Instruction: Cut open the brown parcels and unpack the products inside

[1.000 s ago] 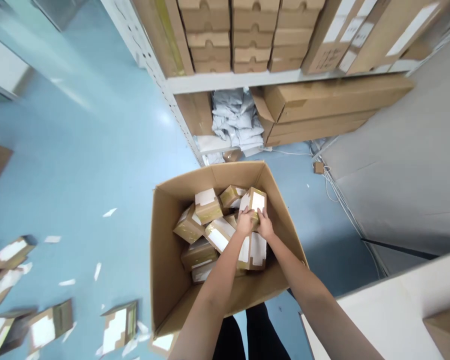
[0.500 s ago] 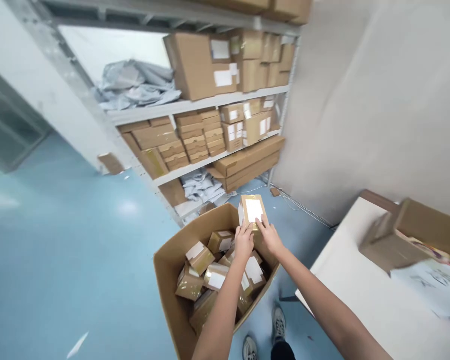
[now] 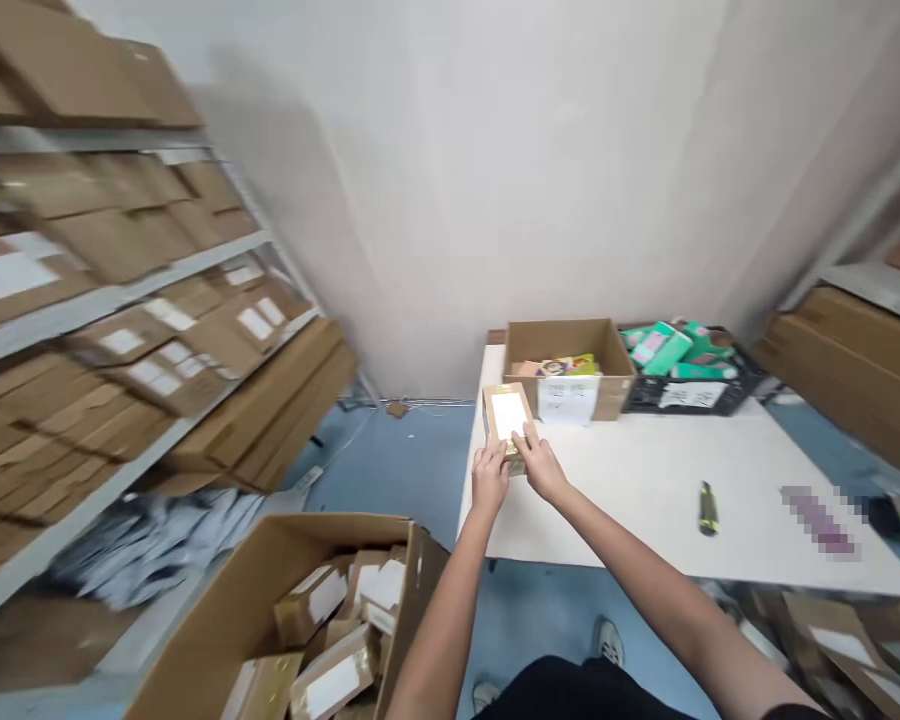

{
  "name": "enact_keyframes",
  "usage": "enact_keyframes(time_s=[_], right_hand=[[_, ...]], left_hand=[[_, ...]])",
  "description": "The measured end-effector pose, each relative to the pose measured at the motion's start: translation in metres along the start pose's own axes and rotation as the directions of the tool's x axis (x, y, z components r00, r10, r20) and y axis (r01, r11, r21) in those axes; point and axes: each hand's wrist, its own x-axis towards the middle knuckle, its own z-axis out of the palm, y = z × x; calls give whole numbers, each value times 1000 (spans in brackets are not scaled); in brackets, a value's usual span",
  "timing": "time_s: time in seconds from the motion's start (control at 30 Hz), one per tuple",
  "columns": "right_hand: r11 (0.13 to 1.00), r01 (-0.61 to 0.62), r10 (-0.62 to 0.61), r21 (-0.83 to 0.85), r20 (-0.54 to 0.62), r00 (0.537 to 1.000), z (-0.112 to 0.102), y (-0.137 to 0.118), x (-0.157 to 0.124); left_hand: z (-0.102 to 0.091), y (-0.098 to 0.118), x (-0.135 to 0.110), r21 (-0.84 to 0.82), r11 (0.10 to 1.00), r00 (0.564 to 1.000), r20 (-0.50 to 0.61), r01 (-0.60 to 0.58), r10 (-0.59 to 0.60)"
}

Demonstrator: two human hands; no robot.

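Observation:
Between both hands I hold a small taped cardboard box (image 3: 508, 412) with a white label on its upper face. My left hand (image 3: 490, 482) grips its near left corner, and my right hand (image 3: 540, 465) has its fingers on the near right side. The small box is in the air over the left end of a white table (image 3: 607, 520). Below and to the left stands a large open carton (image 3: 217, 600) with several small labelled boxes inside.
On the table are an open cardboard box (image 3: 615, 395) with colourful packs, a black crate (image 3: 727, 395) of green packs, and a box cutter (image 3: 708, 508). Shelving (image 3: 157, 285) with many cartons runs along the left. More boxes (image 3: 832, 640) sit under the table's front right.
My view has swung right from the shelf and large carton to the table. The small box, still in both hands, has moved from above the large carton to above the table.

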Motion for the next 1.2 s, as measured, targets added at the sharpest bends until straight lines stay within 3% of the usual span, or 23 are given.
enact_keyframes(time_s=[0.1,0.2,0.27,0.33,0.4,0.43,0.57,0.63,0.7,0.77,0.83,0.93,0.97,1.03,1.1,1.2], right_hand=[[991,-130,130,-24,30,991,14,96,-41],[976,-216,218,-32,115,969,44,172,-82],[967,-255,251,-12,238,938,68,209,-109],[967,-248,212,52,373,903,89,236,-133],[966,-216,134,141,442,887,103,254,-150],[963,-202,105,176,448,888,107,260,-156],[956,-223,122,189,435,892,108,269,-156],[952,-251,153,176,438,886,105,269,-149],[947,-256,147,194,446,883,102,270,-143],[945,-215,91,248,431,898,98,276,-139],[939,-184,65,292,375,925,91,290,-140],[909,-326,248,260,289,925,76,329,-152],[881,-413,348,231,277,896,70,347,-159],[786,-595,543,168,274,794,61,386,-177],[655,-748,696,106,301,652,57,423,-197],[463,-885,806,51,392,444,68,461,-219]], left_hand=[[79,69,8,-88,995,988,143,-45,57],[152,121,-4,-135,991,946,323,4,40],[190,144,-21,-136,988,871,491,74,3],[215,157,-41,-116,982,754,656,148,-36],[227,163,-59,-83,977,659,749,197,-69],[229,164,-65,-64,977,638,765,206,-84],[220,160,-60,14,991,645,759,130,-95],[216,157,-41,53,996,660,746,75,-90],[216,155,-14,92,996,648,757,18,-82],[222,152,17,106,992,592,805,-64,-48],[231,149,46,107,981,504,864,-161,-12],[248,141,77,136,947,392,920,-291,-12],[254,138,82,146,936,378,926,-321,-15],[266,130,87,134,918,383,923,-372,21],[274,124,84,125,909,414,908,-398,56],[277,124,76,140,910,426,904,-391,44]])
